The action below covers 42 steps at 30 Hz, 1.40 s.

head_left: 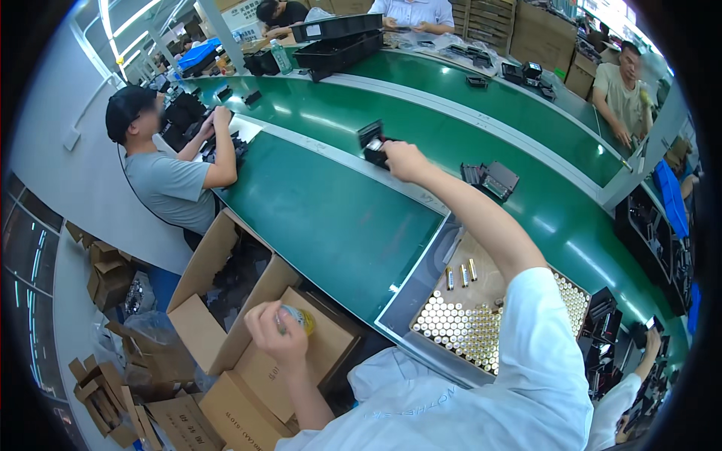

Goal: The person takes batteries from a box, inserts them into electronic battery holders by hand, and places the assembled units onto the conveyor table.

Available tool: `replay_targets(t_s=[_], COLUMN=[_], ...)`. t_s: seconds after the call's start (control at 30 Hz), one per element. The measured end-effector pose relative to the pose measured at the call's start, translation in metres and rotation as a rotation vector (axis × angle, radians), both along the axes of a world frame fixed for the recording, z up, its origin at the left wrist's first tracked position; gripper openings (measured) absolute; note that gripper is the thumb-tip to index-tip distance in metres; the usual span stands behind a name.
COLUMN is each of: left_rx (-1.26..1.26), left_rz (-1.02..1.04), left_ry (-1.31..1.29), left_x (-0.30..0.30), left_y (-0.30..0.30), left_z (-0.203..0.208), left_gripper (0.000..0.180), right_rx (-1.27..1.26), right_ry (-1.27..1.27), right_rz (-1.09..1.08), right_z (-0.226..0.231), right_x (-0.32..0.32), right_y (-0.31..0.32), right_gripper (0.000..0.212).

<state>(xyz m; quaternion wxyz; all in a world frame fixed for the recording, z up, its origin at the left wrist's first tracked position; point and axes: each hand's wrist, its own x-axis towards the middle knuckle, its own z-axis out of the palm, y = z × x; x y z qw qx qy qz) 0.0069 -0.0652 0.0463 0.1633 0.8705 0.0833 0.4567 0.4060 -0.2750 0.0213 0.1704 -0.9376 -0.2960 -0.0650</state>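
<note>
Bright overhead tube lights (137,16), white glare on the green surface (560,219), fisheye-bent edges, black rounded corners

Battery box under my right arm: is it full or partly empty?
Partly empty: the box is bare toward its far left, around a few separate batteries; packed batteries stand along its near side.

The right hand (406,161) reaches far forward; the left hand (278,332) curls, closer in.
</note>
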Motion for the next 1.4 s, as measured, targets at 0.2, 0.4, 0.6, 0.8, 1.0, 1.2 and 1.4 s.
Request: replay_targets(t_s=[0.2, 0.4, 0.6, 0.8, 1.0, 1.2, 1.4], left_rx=[-0.471, -0.198, 0.022, -0.044, -0.845, -0.962, -0.567], left_rz=[-0.188, -0.016, 0.047, -0.304, -0.782, -0.818, -0.842], left_ry=[0.182, 0.415, 0.246, 0.240, 0.561, 0.664, 0.922], left_x=[0.103, 0.130, 0.124, 0.167, 0.285, 0.320, 0.318], left_y=[-0.041, -0.041, -0.080, -0.113, -0.161, -0.203, -0.222], left_z=[0.001, -0.032, -0.022, 0.017, 0.018, 0.014, 0.002], left_gripper=[0.046, 0.054, 0.055, 0.055, 0.051, 0.055, 0.058], right_rx=[0.063, 0.171, -0.483, 0.159, 0.690, 0.626, 0.394], right_ry=[0.071, -0.003, 0.003, 0.426, 0.229, 0.249, 0.257], right_rz=[0.566, 0.529, 0.009, 0.215, 0.235, 0.015, -0.148], right_z=[0.025, 0.025, 0.020, 0.046, 0.053, 0.052, 0.063], right_x=[-0.089, -0.073, 0.008, -0.019, -0.049, -0.099, -0.141], right_y=[-0.014, -0.048, -0.125, -0.134, -0.146, -0.167, -0.181], right_gripper=[0.026, 0.048, 0.062, 0.067, 0.070, 0.073, 0.072])
